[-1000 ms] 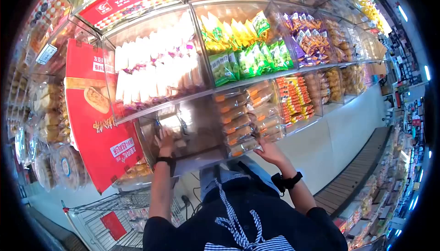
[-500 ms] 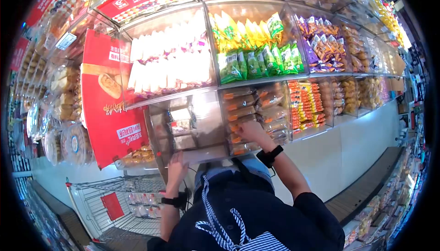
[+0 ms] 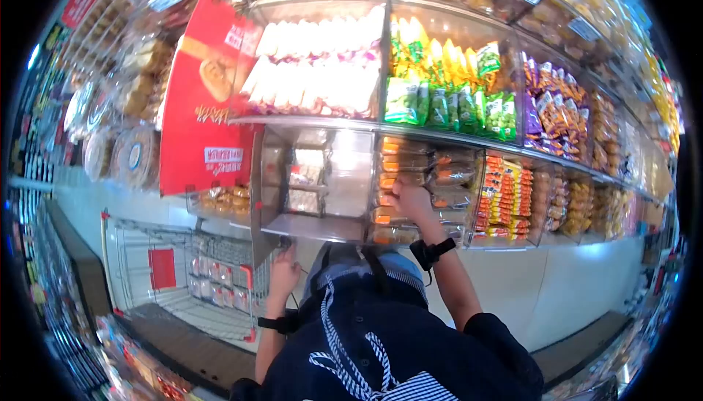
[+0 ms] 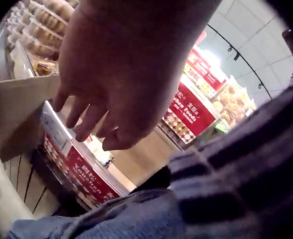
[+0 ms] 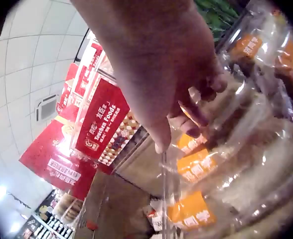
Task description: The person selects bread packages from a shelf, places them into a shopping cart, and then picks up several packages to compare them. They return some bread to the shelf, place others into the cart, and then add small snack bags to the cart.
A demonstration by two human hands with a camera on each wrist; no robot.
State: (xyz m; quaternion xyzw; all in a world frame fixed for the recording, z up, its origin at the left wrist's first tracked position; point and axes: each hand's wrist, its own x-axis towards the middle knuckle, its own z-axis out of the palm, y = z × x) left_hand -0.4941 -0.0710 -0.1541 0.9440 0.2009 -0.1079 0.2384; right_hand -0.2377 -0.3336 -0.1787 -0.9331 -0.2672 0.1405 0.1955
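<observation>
My right hand (image 3: 414, 199) is over the lower bin of wrapped brown bread packs (image 3: 403, 159) with orange labels. In the right wrist view, its bent fingers (image 5: 191, 124) reach down among the packs and its thumb is at the top edge of the clear divider (image 5: 165, 184). I cannot tell whether it pinches a pack. My left hand (image 3: 284, 269) hangs below the front edge of the neighbouring bin (image 3: 351, 181), which has a few white packs (image 3: 306, 174) in it. Nothing is in that hand; its fingers (image 4: 89, 122) are loose in the left wrist view.
A large red cardboard sign (image 3: 212, 101) stands left of the bins. Above are white-wrapped sticks (image 3: 307, 64) and green snack bags (image 3: 447, 108); orange-red packets (image 3: 501, 196) are to the right. A wire shopping cart (image 3: 183, 269) stands at lower left.
My left hand has come out of the bin with the white packs and dropped below its front edge. My right hand has moved from the bin's front onto the bread packs.
</observation>
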